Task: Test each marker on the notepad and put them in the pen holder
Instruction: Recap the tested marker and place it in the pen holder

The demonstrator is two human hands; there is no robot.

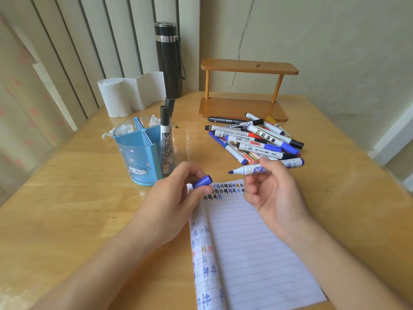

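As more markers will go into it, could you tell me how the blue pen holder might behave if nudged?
The blue pen holder looks like thin translucent plastic, so probably light and apt to slide on the glossy table. Its broad base suggests it would resist tipping, though the two black-capped markers stand tall on one side.

I see the notepad (257, 253) on the worktop (67, 209) nearest me. Behind it to the left stands the pen holder (134, 157), two markers (165, 124) in it; behind to the right lies the marker pile (254, 139), before the rack (242, 107).
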